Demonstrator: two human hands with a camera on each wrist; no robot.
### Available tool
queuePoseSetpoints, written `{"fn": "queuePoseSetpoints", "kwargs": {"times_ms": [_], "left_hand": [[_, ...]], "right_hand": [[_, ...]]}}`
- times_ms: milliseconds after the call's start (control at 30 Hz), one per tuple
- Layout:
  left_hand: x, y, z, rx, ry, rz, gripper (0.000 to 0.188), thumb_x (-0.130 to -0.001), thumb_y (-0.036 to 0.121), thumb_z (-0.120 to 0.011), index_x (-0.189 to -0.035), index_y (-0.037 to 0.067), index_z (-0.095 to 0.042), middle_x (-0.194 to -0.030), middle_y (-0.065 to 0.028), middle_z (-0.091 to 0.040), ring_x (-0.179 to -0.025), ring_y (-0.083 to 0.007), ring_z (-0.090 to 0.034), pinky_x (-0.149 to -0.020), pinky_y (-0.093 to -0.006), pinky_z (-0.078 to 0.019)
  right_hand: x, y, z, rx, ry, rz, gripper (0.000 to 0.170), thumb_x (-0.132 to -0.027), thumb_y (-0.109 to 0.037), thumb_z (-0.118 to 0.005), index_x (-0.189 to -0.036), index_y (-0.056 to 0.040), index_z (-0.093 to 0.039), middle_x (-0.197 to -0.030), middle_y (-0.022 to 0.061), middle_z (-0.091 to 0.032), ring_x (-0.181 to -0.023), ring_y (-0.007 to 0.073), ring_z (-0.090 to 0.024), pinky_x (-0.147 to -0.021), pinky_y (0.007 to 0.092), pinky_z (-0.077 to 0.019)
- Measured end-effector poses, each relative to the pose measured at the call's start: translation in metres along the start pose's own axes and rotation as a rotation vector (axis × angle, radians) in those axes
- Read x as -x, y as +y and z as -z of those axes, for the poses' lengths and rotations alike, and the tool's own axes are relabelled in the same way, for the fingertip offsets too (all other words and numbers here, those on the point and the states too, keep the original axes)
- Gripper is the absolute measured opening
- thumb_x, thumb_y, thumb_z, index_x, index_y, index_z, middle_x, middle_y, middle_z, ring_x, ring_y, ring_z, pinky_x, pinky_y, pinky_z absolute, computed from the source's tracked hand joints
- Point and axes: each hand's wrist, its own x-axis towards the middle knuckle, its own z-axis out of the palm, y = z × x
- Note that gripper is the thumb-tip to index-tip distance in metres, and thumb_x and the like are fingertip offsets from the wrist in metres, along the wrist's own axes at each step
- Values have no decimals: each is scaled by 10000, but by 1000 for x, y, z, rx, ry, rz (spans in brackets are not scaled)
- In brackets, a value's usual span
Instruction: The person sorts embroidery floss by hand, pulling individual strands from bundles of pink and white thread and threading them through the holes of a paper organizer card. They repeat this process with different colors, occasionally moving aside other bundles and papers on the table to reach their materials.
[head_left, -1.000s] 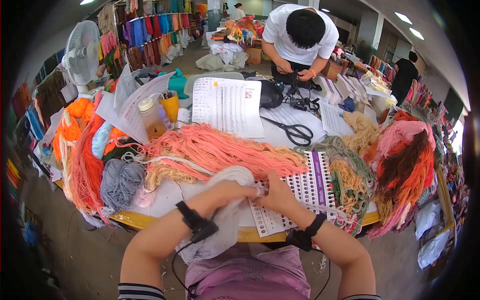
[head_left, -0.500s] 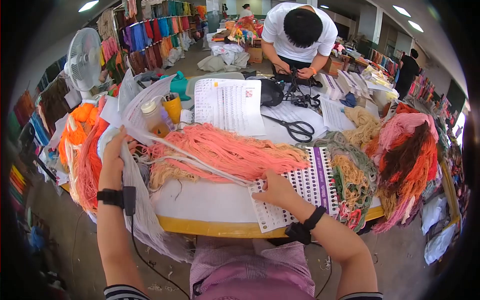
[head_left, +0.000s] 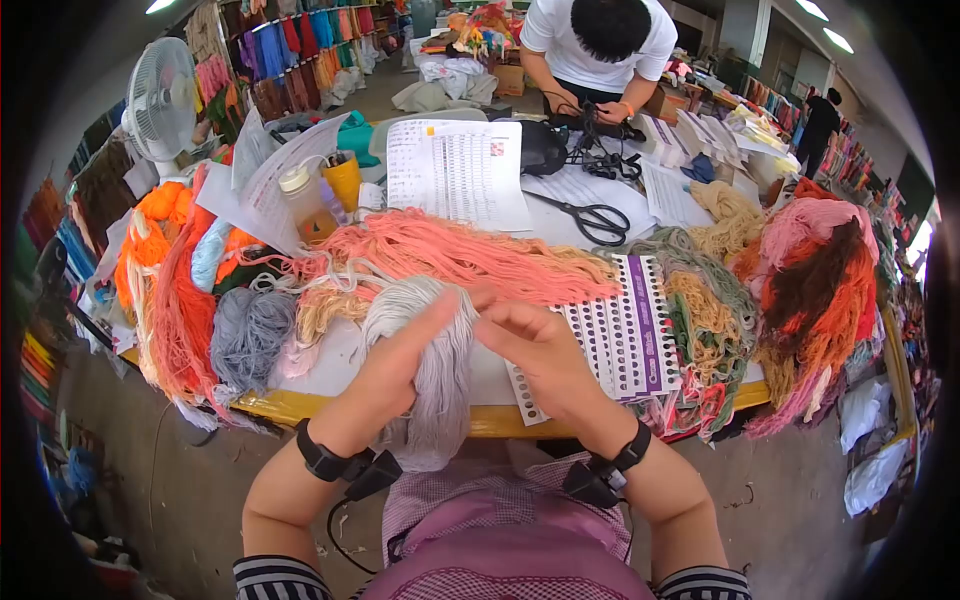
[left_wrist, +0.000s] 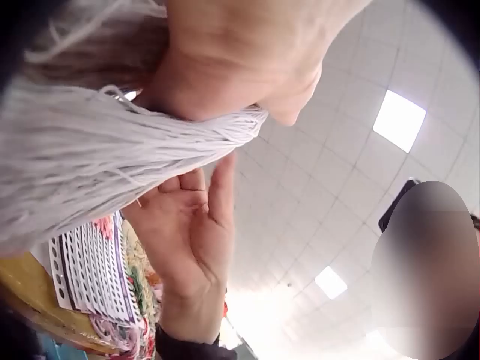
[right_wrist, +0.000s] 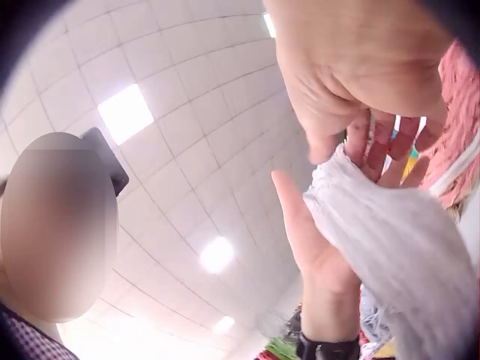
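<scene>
In the head view, a pale grey hank of yarn [head_left: 440, 375] hangs folded over in front of the table edge. My left hand [head_left: 405, 350] holds it, with the strands passing between thumb and fingers. The hank's gathered end [left_wrist: 247, 126] shows beside that thumb in the left wrist view. Close by on the right, my right hand [head_left: 535, 350] has its palm turned toward the hank and its fingers extended. From the right wrist view, the right thumb [right_wrist: 324, 142] is right at the gathered end. Punched white thread cards [head_left: 610, 340] with purple stripes lie under the right hand.
Coral yarn [head_left: 450, 260] spans the table behind my hands. A grey-blue yarn bundle [head_left: 252, 335] lies left, green and tan yarn [head_left: 700, 310] right. Black scissors [head_left: 595, 220] and a printed sheet [head_left: 450, 175] lie farther back. Across the table, a person [head_left: 600, 60] handles black cables.
My left hand swung out left with stretched grey strands, then came back to the middle with the hank folded over. The right hand has left the thread cards and turned toward the hank.
</scene>
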Motion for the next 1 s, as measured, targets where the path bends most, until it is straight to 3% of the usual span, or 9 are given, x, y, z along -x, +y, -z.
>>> {"fn": "queuePoseSetpoints", "kwargs": {"times_ms": [33,100,233,300,433,700,800,867,1000], "left_hand": [[1,-2,3,1,-3,1,467,-972,366,-522,-1223,-22,-586,-1149,-93,-639,-1080,-169,-586,-918,-289,-459],[2,-5,13,-260,5,26,394,-951,275,-572,-1217,-16,-598,-1194,-99,-624,-1138,-164,-564,-953,-289,-437],[-9,-16,20,-164,-45,-23,298,-922,194,-598,-1131,-14,-645,-1139,-105,-649,-1049,-175,-613,-900,-302,-473],[-12,-14,13,-157,15,159,319,-886,159,-646,-1155,-11,-644,-1174,-110,-640,-1089,-165,-595,-941,-287,-449],[-10,-13,6,-234,-4,101,322,-889,157,-638,-1162,-13,-641,-1163,-107,-646,-1081,-167,-599,-938,-290,-451],[-12,-14,0,-81,37,137,291,-901,150,-622,-1137,-19,-649,-1150,-112,-654,-1071,-180,-607,-941,-303,-459],[-11,-15,-2,-173,57,63,293,-904,151,-620,-1140,-20,-647,-1150,-115,-653,-1075,-182,-607,-948,-305,-457],[-11,-16,0,-175,41,58,307,-907,160,-621,-1154,-21,-640,-1170,-120,-643,-1094,-186,-599,-960,-307,-451],[-13,-19,5,-163,24,89,362,-918,196,-621,-1205,-24,-610,-1240,-133,-605,-1160,-199,-563,-1002,-309,-421]], "right_hand": [[4,-1,3,-11,35,26,134,-920,-121,-621,-1001,-23,-663,-951,-13,-648,-902,66,-561,-849,223,-418],[11,-4,7,-19,72,50,129,-918,-114,-621,-999,-24,-667,-954,-14,-647,-900,67,-562,-841,223,-423],[18,-6,12,-24,116,18,95,-913,-86,-622,-965,-14,-658,-889,-13,-637,-815,54,-548,-757,213,-424],[19,-6,15,-3,134,19,98,-913,-85,-622,-966,-9,-656,-884,-8,-638,-812,55,-548,-753,214,-425],[20,0,24,1,113,64,121,-932,-104,-608,-983,-3,-651,-899,-5,-637,-826,57,-543,-759,212,-423],[19,3,28,-17,115,100,143,-941,-121,-604,-1015,-7,-648,-912,-10,-633,-848,54,-540,-766,202,-418],[19,-1,24,3,113,64,160,-910,-119,-645,-1027,-12,-659,-937,1,-651,-873,60,-558,-790,211,-430],[18,0,24,143,123,74,166,-864,-106,-693,-1003,-14,-681,-943,13,-669,-895,69,-574,-810,221,-440],[16,1,23,148,149,94,149,-830,-86,-721,-958,-14,-697,-914,14,-678,-867,70,-580,-789,227,-451]]}}
